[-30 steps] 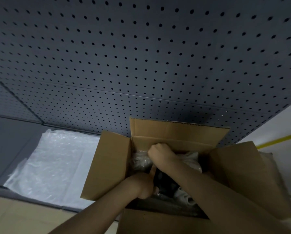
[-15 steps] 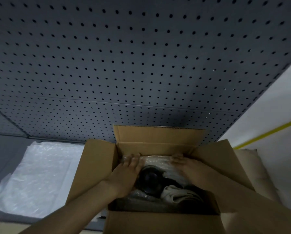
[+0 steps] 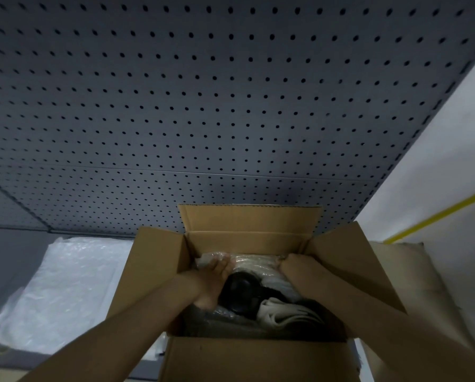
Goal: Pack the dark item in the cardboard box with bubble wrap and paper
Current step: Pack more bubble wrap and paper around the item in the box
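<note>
An open cardboard box [image 3: 258, 359] stands in front of me with its flaps up. Inside lies the dark rounded item [image 3: 240, 295], with bubble wrap [image 3: 254, 261] behind it and crumpled beige paper [image 3: 281, 312] to its right. My left hand [image 3: 212, 282] rests against the item's left side, its fingers spread onto the bubble wrap at the back left. At the box's back right corner my right hand [image 3: 292, 267] presses on the bubble wrap, fingers curled; whether it grips the wrap is hidden.
A sheet of bubble wrap [image 3: 65, 288] lies spread on the grey surface left of the box. A dark pegboard wall [image 3: 203, 106] rises behind. Beige paper [image 3: 412, 285] lies right of the box, below a white wall with a yellow stripe [image 3: 437, 213].
A second ago both hands were bunched together over the middle of the box. They have spread apart, left hand to the back left, right hand to the back right, uncovering the dark item.
</note>
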Motion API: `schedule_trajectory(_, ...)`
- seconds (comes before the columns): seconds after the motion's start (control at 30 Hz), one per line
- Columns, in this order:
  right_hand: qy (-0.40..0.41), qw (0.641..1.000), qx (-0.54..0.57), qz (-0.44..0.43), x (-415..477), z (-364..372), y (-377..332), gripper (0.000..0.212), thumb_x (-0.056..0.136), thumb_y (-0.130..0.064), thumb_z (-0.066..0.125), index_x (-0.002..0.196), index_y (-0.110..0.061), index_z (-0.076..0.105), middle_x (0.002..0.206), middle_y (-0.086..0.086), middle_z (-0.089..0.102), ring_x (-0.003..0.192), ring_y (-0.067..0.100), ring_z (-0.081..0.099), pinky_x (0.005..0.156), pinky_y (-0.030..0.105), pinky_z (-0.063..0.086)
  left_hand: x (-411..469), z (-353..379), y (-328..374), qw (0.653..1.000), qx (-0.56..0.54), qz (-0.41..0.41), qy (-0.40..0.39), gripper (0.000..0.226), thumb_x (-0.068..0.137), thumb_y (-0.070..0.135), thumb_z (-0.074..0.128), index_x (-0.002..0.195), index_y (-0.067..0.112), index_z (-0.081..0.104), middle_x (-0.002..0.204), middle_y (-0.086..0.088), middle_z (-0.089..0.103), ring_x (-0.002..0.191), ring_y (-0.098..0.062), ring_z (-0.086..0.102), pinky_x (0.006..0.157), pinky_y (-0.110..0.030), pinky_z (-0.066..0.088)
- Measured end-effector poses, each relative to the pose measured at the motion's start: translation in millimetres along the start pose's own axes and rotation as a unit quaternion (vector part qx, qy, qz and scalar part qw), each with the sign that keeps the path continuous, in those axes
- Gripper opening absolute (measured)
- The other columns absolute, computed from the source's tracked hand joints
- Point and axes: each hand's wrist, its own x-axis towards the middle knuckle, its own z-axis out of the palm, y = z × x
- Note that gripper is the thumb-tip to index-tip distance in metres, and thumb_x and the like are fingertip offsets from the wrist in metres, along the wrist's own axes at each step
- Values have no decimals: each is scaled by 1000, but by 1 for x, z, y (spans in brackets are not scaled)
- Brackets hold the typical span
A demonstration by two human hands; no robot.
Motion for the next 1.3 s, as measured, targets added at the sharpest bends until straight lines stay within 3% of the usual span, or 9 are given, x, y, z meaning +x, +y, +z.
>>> schedule_trajectory(0.17,17,990,130,-42,-50,-34,5,25,93,-18,50,114,-9,62,117,8,65,89,15,62,72,23,48,-17,-22,-3,1000,-24,10,-10,126,76,30,77,145,26,-30,158,0,-25,146,-28,-19,119,-53,11)
schedule_trajectory(0.23,13,982,174,-67,-69,-43,0,33,90,-26,55,121,-13,58,114,0,63,99,15,59,88,27,50,-23,-19,2,1000,17,0,3,134,72,34,80,143,26,-33,155,0,-31,143,-30,-24,118,-55,6)
schedule_trajectory(0.33,-60,991,103,-64,-77,-40,-16,30,93,-23,50,117,-9,60,101,6,64,96,21,55,94,31,46,-24,-1,10,997,70,-22,0,134,72,29,81,142,18,-33,151,-6,-39,140,-30,-30,118,-50,8)
schedule_trajectory(0.53,9,993,94,-69,-71,-17,-31,21,88,-22,55,101,-13,68,104,10,69,97,29,63,77,37,46,-12,19,10,998,20,-36,55,134,72,11,81,143,15,-33,150,-3,-40,143,-26,-27,119,-51,10)
schedule_trajectory(0.67,-125,992,24,-26,-54,-19,-49,30,94,-23,46,114,-8,63,119,17,61,94,31,56,81,39,42,-6,25,9,996,18,-28,80,126,76,7,76,144,14,-30,154,-4,-34,144,-23,-24,117,-47,8)
schedule_trajectory(0.8,-205,979,27,-1,-46,-25,-64,36,96,-21,43,128,-7,52,126,20,54,112,34,53,98,45,43,0,26,6,995,3,-16,99,125,76,5,75,145,16,-29,155,-3,-33,144,-21,-24,118,-44,4)
schedule_trajectory(0.9,-109,986,123,22,-57,-24,-52,30,93,-25,49,111,-7,65,78,10,56,69,22,54,69,30,44,2,22,4,994,-6,-8,111,126,75,8,77,146,17,-26,157,-3,-29,145,-22,-21,117,-41,2)
schedule_trajectory(1.1,49,978,204,7,-78,-34,-29,32,91,-25,53,123,-21,59,121,1,64,98,15,59,88,25,47,-20,11,-8,987,34,23,156,136,67,33,84,147,14,-24,152,-3,-33,138,-26,-31,113,-38,-14)
schedule_trajectory(1.3,259,928,263,43,-80,-61,-56,36,95,-36,47,130,-28,52,103,-3,72,82,10,65,72,26,56,-65,7,-41,957,51,38,285,125,70,47,77,151,18,-14,158,0,-22,144,-22,-24,116,-37,-16)
